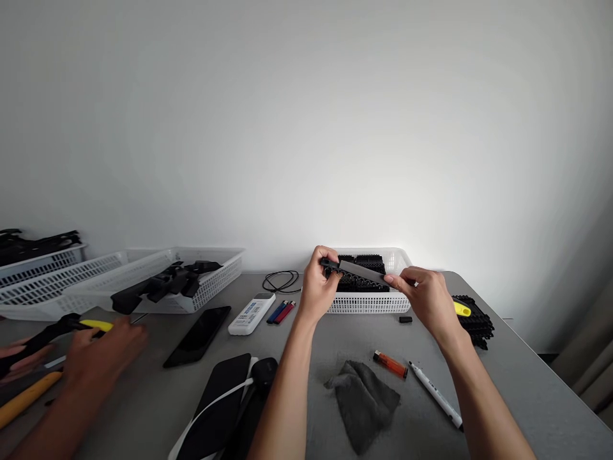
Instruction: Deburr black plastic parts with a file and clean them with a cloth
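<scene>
My left hand [322, 284] is closed round one end of a black toothed part [366, 281], held above the front of a white basket [361, 303]. My right hand [428, 297] pinches the right end of a flat grey strip [361, 271], whose left end reaches to my left hand along the top of the black part. A yellow handle [462, 309] shows just beyond my right wrist; whether it belongs to the strip is hidden. More black toothed parts [368, 260] lie in the basket behind.
Another person's hands [103, 351] work at the left edge near baskets of black parts [177, 281]. Phones [198, 335], lighters [390, 364], a grey cloth [364, 402], a marker [435, 395] and a small black cap [405, 319] lie on the table [517, 396].
</scene>
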A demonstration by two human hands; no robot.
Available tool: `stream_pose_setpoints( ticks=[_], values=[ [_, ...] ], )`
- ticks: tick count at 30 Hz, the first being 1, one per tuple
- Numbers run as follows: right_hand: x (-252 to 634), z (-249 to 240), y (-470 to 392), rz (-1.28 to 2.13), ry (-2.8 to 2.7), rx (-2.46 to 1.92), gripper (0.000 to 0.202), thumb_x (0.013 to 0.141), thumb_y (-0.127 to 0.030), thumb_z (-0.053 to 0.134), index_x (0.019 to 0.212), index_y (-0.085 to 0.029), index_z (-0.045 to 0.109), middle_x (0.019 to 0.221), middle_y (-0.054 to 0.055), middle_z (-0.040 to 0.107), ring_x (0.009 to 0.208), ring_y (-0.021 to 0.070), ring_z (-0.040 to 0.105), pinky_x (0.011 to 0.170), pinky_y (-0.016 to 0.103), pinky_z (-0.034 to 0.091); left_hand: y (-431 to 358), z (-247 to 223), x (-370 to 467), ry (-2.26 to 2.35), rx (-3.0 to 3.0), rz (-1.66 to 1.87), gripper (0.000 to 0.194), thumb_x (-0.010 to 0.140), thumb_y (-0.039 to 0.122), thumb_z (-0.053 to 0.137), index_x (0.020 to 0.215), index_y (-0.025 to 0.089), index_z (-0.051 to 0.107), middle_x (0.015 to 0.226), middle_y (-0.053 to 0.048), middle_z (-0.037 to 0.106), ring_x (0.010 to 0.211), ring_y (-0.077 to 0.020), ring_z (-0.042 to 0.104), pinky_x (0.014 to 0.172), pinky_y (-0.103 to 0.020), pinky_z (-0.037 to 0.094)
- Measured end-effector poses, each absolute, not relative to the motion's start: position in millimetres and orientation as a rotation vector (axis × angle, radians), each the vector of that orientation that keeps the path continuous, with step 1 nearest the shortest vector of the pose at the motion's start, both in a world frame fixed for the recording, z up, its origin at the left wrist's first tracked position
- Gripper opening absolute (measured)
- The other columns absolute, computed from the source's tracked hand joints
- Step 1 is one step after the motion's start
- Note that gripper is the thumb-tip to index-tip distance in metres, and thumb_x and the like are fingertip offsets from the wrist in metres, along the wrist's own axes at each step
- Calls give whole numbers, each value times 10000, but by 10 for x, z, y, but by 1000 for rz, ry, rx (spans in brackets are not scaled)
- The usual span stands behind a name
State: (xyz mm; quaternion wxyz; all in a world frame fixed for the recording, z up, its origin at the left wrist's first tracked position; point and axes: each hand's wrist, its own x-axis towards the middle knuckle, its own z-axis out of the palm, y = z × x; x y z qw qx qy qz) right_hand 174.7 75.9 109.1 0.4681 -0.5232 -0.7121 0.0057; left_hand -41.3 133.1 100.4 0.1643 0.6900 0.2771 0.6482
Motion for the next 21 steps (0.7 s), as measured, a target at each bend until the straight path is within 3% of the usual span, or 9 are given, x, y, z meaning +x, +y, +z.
stream_pose_setpoints(
  ticks=[5,21],
  values=[
    [1755,1076,778,10,-1730,-1296,619,872,-744,412,579,-211,528,556,25,512,513,132,330,507,288,207,1356,977,-403,850,1986,1785,263,719,62,512,905,239,456,908,-14,505,902,-158,516,852,-278,421],
    [1758,1090,811,80,-1775,-1271,600,892,-713,429,552,-218,442,518,-2,430,519,131,262,526,297,199,1338,985,-407,847,2009,1802,275,710,41,506,894,240,459,903,-10,504,910,-159,513,831,-271,407]
  ],
)
